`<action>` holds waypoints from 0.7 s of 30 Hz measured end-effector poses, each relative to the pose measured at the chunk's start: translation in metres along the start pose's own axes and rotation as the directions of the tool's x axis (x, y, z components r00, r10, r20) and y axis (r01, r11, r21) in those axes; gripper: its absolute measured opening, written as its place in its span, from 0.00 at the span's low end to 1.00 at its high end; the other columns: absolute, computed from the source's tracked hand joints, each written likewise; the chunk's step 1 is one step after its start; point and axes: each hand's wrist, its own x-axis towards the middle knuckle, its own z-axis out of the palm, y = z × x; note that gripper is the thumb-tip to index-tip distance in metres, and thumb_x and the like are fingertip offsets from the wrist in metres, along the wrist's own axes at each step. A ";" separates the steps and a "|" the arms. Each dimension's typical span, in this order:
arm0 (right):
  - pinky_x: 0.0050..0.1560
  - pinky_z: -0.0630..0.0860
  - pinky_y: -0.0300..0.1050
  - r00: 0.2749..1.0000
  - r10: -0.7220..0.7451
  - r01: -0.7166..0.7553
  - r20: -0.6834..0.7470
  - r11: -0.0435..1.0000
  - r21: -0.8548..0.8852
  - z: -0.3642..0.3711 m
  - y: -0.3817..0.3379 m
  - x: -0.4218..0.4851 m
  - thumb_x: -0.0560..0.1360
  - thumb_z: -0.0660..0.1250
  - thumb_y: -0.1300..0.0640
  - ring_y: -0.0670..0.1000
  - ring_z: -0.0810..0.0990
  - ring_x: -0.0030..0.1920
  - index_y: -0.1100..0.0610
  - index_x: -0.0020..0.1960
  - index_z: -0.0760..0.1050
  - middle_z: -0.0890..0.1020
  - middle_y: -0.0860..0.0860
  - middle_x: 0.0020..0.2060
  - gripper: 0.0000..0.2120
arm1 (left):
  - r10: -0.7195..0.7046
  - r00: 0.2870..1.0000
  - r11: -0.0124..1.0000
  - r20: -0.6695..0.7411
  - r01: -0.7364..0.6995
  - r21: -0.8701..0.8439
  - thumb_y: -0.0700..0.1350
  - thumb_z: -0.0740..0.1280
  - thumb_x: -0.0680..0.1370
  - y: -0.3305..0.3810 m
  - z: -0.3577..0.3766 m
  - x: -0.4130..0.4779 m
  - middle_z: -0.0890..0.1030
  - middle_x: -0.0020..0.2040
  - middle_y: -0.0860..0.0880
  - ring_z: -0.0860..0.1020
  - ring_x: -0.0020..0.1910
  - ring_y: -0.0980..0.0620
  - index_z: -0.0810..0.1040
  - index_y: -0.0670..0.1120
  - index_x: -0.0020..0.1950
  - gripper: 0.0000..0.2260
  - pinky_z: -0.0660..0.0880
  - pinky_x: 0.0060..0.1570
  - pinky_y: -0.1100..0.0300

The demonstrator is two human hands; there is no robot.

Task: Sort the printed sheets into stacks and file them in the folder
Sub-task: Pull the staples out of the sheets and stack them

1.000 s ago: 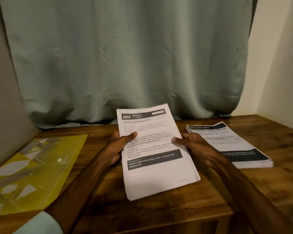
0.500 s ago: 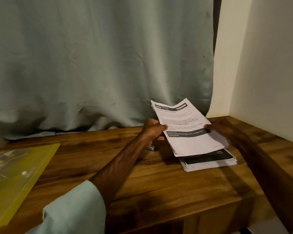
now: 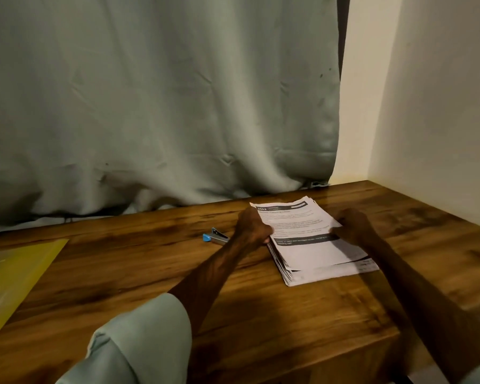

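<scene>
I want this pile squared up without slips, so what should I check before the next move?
1. Left hand grips the printed sheets at their left edge: ok.
2. Right hand grip at the right edge: cannot tell, blurred.
3. Sheet edges aligned: not ok, the top ones sit askew of those below.
4. Stapler lies apart from the sheets: ok.
5. Yellow folder open and ready: cannot tell.

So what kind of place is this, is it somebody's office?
Probably a small desk corner at home, used for paperwork. A brown wooden table holds a white stack of printed paper sheets, a small blue-and-silver stapler and a yellow plastic folder, with a grey-green cloth curtain hanging behind.
</scene>
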 end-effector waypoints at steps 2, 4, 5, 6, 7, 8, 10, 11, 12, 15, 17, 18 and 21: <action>0.33 0.65 0.35 1.000 0.018 -0.018 -0.012 1.000 -0.004 0.001 0.004 0.005 0.73 0.77 0.58 0.48 0.74 0.42 0.60 0.55 0.82 0.83 0.55 0.53 0.13 | -0.011 1.000 1.000 -0.007 0.011 -0.002 0.38 0.77 0.73 -0.002 0.003 0.000 0.86 0.57 0.45 0.85 0.52 0.47 0.84 0.42 0.58 0.14 0.81 0.47 0.59; 0.36 0.71 0.38 0.999 0.040 -0.041 -0.027 0.999 -0.023 0.001 0.007 0.007 0.72 0.78 0.56 0.50 0.77 0.44 0.59 0.56 0.81 0.83 0.56 0.53 0.15 | -0.038 0.999 0.999 -0.006 0.038 -0.014 0.40 0.78 0.74 -0.006 0.006 0.000 0.86 0.56 0.44 0.85 0.52 0.47 0.84 0.41 0.56 0.12 0.81 0.44 0.61; 0.40 0.74 0.41 0.998 0.058 -0.059 -0.034 0.998 -0.034 0.002 0.008 0.007 0.72 0.78 0.55 0.52 0.78 0.46 0.59 0.56 0.81 0.83 0.56 0.53 0.16 | -0.047 0.999 0.999 -0.011 0.047 -0.015 0.41 0.78 0.74 -0.006 0.007 -0.001 0.85 0.57 0.44 0.85 0.53 0.47 0.84 0.41 0.56 0.12 0.81 0.45 0.61; 0.45 0.76 0.44 0.997 0.073 -0.075 -0.038 0.996 -0.046 0.003 0.009 0.005 0.72 0.78 0.54 0.54 0.79 0.49 0.59 0.57 0.80 0.82 0.56 0.53 0.17 | -0.047 0.999 0.999 -0.019 0.047 -0.010 0.41 0.78 0.74 -0.006 0.007 -0.003 0.85 0.59 0.44 0.84 0.55 0.47 0.84 0.41 0.57 0.13 0.81 0.47 0.60; 0.49 0.78 0.47 0.996 0.086 -0.088 -0.034 0.995 -0.056 0.004 0.007 0.002 0.72 0.78 0.53 0.56 0.79 0.51 0.59 0.58 0.79 0.82 0.56 0.54 0.18 | -0.036 0.999 0.999 -0.022 0.036 0.008 0.42 0.78 0.74 -0.007 0.008 -0.006 0.84 0.61 0.45 0.83 0.57 0.47 0.83 0.42 0.59 0.14 0.81 0.50 0.58; 0.53 0.79 0.50 0.995 0.092 -0.094 -0.034 0.994 -0.063 0.005 0.005 -0.003 0.73 0.77 0.54 0.57 0.79 0.54 0.60 0.59 0.78 0.81 0.57 0.56 0.18 | -0.029 0.999 0.999 -0.021 0.029 0.023 0.43 0.77 0.75 -0.008 0.009 -0.009 0.83 0.64 0.45 0.82 0.59 0.47 0.82 0.42 0.61 0.16 0.81 0.52 0.57; 0.59 0.78 0.57 0.994 0.046 -0.055 -0.103 0.995 -0.078 0.008 -0.004 -0.015 0.74 0.76 0.56 0.61 0.78 0.59 0.60 0.61 0.77 0.79 0.59 0.60 0.17 | -0.008 1.000 0.999 -0.021 0.009 0.036 0.45 0.74 0.78 -0.009 0.008 -0.018 0.81 0.65 0.46 0.81 0.61 0.47 0.80 0.42 0.65 0.16 0.80 0.55 0.56; 0.61 0.78 0.60 0.986 0.001 -0.014 -0.165 0.997 -0.081 0.010 -0.011 -0.023 0.74 0.75 0.58 0.62 0.77 0.61 0.60 0.61 0.78 0.79 0.60 0.61 0.17 | 0.004 0.999 0.999 -0.034 -0.003 0.036 0.46 0.72 0.79 -0.009 0.006 -0.023 0.81 0.64 0.47 0.80 0.61 0.46 0.79 0.42 0.65 0.16 0.78 0.54 0.56; 0.62 0.77 0.60 0.975 -0.048 0.034 -0.219 0.997 -0.070 0.012 -0.022 -0.033 0.74 0.75 0.59 0.62 0.76 0.62 0.60 0.61 0.79 0.79 0.60 0.62 0.17 | -0.010 0.999 1.000 -0.052 0.011 0.021 0.46 0.71 0.80 -0.012 0.003 -0.027 0.81 0.62 0.46 0.79 0.60 0.46 0.79 0.42 0.63 0.14 0.77 0.54 0.56; 0.63 0.74 0.53 0.937 -0.217 0.231 -0.273 0.973 0.021 0.020 -0.070 -0.067 0.74 0.74 0.65 0.60 0.77 0.63 0.61 0.59 0.81 0.81 0.59 0.60 0.14 | -0.028 0.994 0.999 -0.101 0.031 0.027 0.45 0.70 0.78 -0.026 -0.013 -0.037 0.82 0.52 0.48 0.79 0.53 0.48 0.80 0.45 0.52 0.05 0.79 0.51 0.52; 0.59 0.75 0.47 0.929 -0.292 0.319 -0.226 0.943 0.091 0.027 -0.111 -0.093 0.74 0.74 0.64 0.55 0.79 0.60 0.57 0.56 0.83 0.82 0.56 0.58 0.11 | -0.032 0.991 0.998 -0.128 0.038 0.041 0.44 0.70 0.76 -0.036 -0.032 -0.048 0.80 0.46 0.51 0.79 0.47 0.50 0.79 0.49 0.46 0.02 0.80 0.47 0.50; 0.56 0.77 0.45 0.929 -0.313 0.341 -0.195 0.931 0.132 0.035 -0.128 -0.101 0.74 0.74 0.62 0.53 0.80 0.57 0.55 0.54 0.83 0.83 0.54 0.55 0.09 | -0.019 0.991 0.998 -0.131 0.026 0.052 0.44 0.71 0.74 -0.043 -0.043 -0.051 0.80 0.45 0.52 0.79 0.45 0.52 0.79 0.52 0.45 0.03 0.81 0.46 0.50; 0.41 0.81 0.45 0.920 -0.362 0.387 -0.150 0.899 0.206 0.057 -0.185 -0.128 0.72 0.69 0.54 0.45 0.80 0.41 0.48 0.41 0.80 0.82 0.45 0.40 0.02 | -0.001 0.994 0.991 -0.105 0.015 0.134 0.42 0.70 0.73 -0.068 -0.085 -0.068 0.81 0.44 0.53 0.80 0.46 0.52 0.79 0.52 0.42 0.05 0.80 0.44 0.53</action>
